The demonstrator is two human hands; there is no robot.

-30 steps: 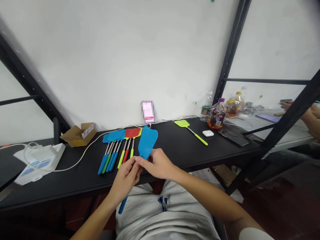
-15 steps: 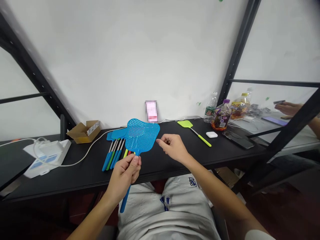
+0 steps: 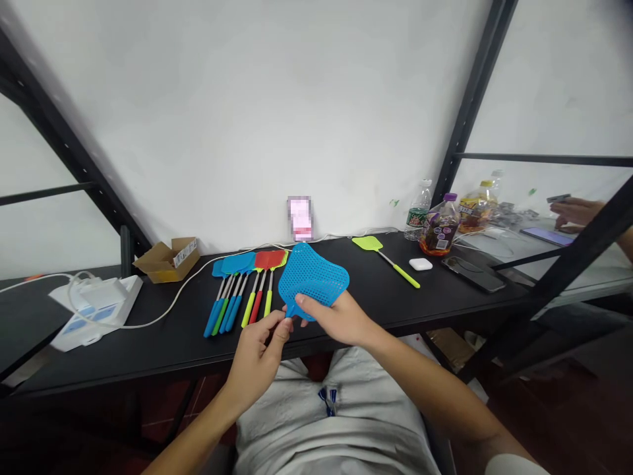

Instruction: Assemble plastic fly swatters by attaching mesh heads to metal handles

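A blue fly swatter (image 3: pixel 311 274) is held up over the table's front edge, its perforated head tilted to the right. My left hand (image 3: pixel 260 349) is closed on it at the neck, just below the head; the handle is hidden from view. The head's lower edge is in the grip of my right hand (image 3: pixel 341 320), thumb on the front face and fingers mostly behind it. Left of my hands lie several fly swatters in a row, with blue heads (image 3: pixel 237 263) and red heads (image 3: pixel 270 259). A lime green fly swatter (image 3: pixel 406 276) lies apart at right.
A phone (image 3: pixel 301 218) leans on the wall. Left are an open cardboard box (image 3: pixel 165 262) and a white power strip (image 3: pixel 99 320) with cables. Right are a clear bottle (image 3: pixel 419 212), a purple-capped bottle (image 3: pixel 442 227), a white earbud case (image 3: pixel 421 264) and a dark phone (image 3: pixel 473 274). Another person's hand (image 3: pixel 576 211) is beyond the frame.
My right hand has moved left and taken hold of the swatter's head. The swatter has shifted right and tilted, uncovering the red-headed swatters on the table.
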